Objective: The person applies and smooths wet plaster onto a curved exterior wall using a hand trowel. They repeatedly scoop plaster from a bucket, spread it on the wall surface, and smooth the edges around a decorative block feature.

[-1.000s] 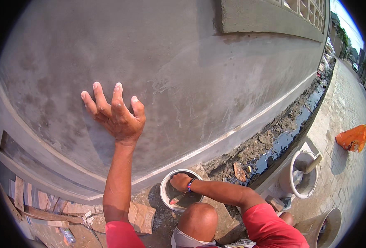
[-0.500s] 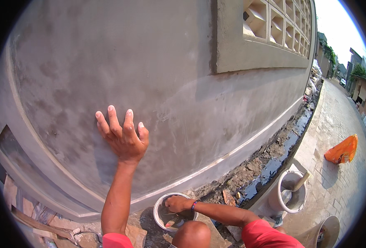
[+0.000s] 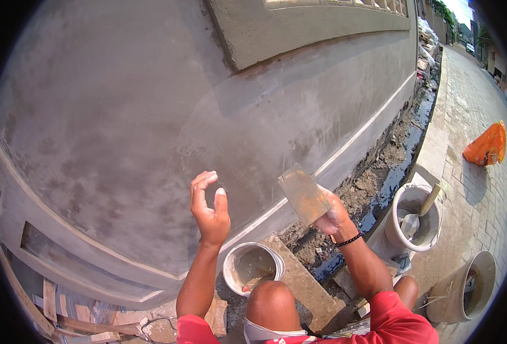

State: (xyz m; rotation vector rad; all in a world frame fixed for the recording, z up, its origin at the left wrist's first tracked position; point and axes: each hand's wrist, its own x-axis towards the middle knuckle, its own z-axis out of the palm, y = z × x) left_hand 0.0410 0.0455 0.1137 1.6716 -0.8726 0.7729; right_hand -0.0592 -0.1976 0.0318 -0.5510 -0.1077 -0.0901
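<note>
In my right hand is a flat, grey-brown rectangular plate, tilted in front of the lower wall, its lower right corner in my grip. Any handle behind it is hidden. My left hand is raised before the plastered grey wall, with thumb and fingers curved apart and nothing between them. Whether it touches the wall I cannot tell. Below my hands, beside my knee, stands a white bucket with murky water and a small reddish piece inside.
To the right stand a larger bucket holding a wooden-handled tool and another pale bucket. A muddy drainage ditch follows the wall's foot. An orange bag sits on the paved lane. Planks lie at the lower left.
My right hand has come up out of the white bucket and now shows the rectangular plate. My left hand has turned from spread fingers to a curved shape. The view has shifted.
</note>
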